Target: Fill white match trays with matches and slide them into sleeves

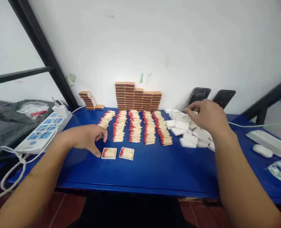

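My left hand hovers just left of two small white matchbox trays, its thumb and fingers apart with nothing between them. The left tray and the right tray each hold red-tipped matches and stand side by side near the front of the blue table. My right hand reaches over a heap of white matchbox trays. Its fingers bend downward and are slightly apart, with no object visible in them. Several rows of loose matches lie between my hands.
Brown matchbox sleeves are stacked against the wall, with a smaller stack to their left. A power strip with white cables lies at the left. Two dark phones lean at the back right. A white mouse sits at the right.
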`<control>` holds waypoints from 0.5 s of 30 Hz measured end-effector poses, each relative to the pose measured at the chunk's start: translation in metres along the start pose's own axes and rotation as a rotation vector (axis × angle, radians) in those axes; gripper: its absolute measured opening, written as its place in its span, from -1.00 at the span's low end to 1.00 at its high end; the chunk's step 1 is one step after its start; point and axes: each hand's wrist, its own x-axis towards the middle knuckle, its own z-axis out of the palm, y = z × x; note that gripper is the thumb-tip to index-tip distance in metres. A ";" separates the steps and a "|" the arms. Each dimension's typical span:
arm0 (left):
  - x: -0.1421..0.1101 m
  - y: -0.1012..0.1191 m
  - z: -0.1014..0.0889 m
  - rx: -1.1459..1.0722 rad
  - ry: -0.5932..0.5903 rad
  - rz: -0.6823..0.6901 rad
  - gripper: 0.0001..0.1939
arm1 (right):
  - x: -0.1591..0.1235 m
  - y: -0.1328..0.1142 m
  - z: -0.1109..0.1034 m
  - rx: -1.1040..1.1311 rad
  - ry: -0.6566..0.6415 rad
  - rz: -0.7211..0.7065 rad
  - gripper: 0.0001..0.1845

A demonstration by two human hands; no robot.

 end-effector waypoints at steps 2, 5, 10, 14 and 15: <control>0.002 -0.002 0.001 0.013 0.034 0.016 -0.51 | -0.001 -0.003 -0.001 0.031 0.043 -0.001 -0.73; 0.000 -0.001 0.000 0.014 0.083 0.069 -0.59 | -0.002 -0.006 -0.003 0.066 0.081 0.005 -0.78; -0.008 0.016 0.001 -0.062 0.091 0.224 -0.64 | -0.001 -0.008 -0.003 0.100 0.094 0.014 -0.84; -0.007 0.029 0.009 -0.096 0.057 0.313 -0.59 | -0.002 -0.009 -0.001 0.119 0.096 -0.009 -0.85; -0.006 0.031 0.012 -0.095 0.053 0.316 -0.58 | -0.002 -0.009 -0.001 0.123 0.099 -0.013 -0.85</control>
